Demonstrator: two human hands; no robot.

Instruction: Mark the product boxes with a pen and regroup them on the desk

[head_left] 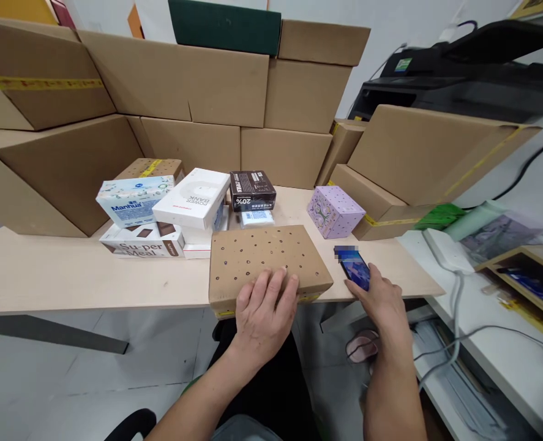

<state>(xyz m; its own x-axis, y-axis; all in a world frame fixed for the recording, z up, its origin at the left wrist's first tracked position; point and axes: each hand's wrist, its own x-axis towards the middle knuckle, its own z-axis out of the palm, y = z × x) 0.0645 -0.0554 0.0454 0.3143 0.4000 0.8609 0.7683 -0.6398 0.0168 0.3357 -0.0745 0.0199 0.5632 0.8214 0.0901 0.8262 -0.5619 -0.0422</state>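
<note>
A brown cardboard box (262, 254), its top marked with small dark circles, lies at the table's front edge and juts a little past it. My left hand (266, 315) is closed over its near edge, fingers bent on the top; the thumb is mostly hidden. To the right, my right hand (381, 297) grips the lower end of a smartphone (356, 269) with a lit screen, thumb on one side and fingers on the other. Its far end appears to lie on the table. Just behind the phone stands a purple patterned box (335, 211).
Stacked boxes stand at left: a Manhua box (136, 202), a Su-per Meal box (145, 245) and a white power bank box (193, 199). Beside them is a black box (253, 191). Tall cardboard walls (198, 147) enclose the table's back. Cables (455, 331) hang at right, below a printer (436, 92).
</note>
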